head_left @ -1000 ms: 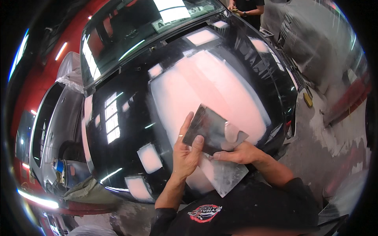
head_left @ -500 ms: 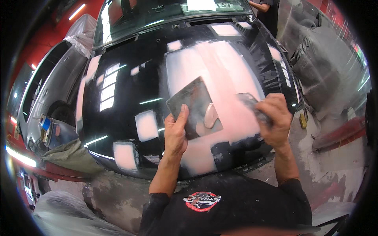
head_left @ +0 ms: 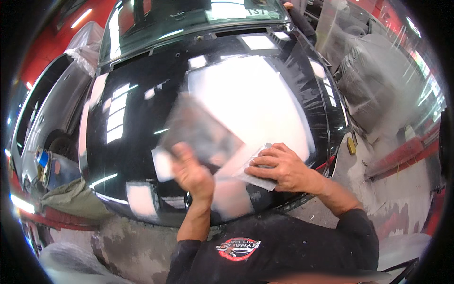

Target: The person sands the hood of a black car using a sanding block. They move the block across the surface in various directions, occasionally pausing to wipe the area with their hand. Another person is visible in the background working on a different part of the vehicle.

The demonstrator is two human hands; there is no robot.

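My left hand (head_left: pixel 193 175) grips a flat grey putty board (head_left: pixel 201 128) by its near edge, thumb on top; motion blurs both. To its right, my right hand (head_left: pixel 286 169) is closed on a thin, pale grey putty spreader (head_left: pixel 260 180), its fingers pressed across the upper face. The spreader is low over the near part of a large pale putty patch (head_left: pixel 250 104), beside the board's right corner; whether it touches the surface I cannot tell. Beneath both hands lies a glossy black car hood (head_left: pixel 142 163), with smaller pale patches, one of them a near-left patch (head_left: pixel 141 199).
The windshield (head_left: pixel 189 14) rises beyond the hood. A grey car body (head_left: pixel 59 111) stands at left, near a blue-capped container (head_left: pixel 42 158) and a crumpled cloth (head_left: pixel 68 201). At right are a plastic-covered shape (head_left: pixel 371 80) and a yellow block (head_left: pixel 351 146).
My right hand has moved left and nearer to me, its spreader now flatter and close to the board. The board has shifted left with my left hand. The view has also shifted slightly.
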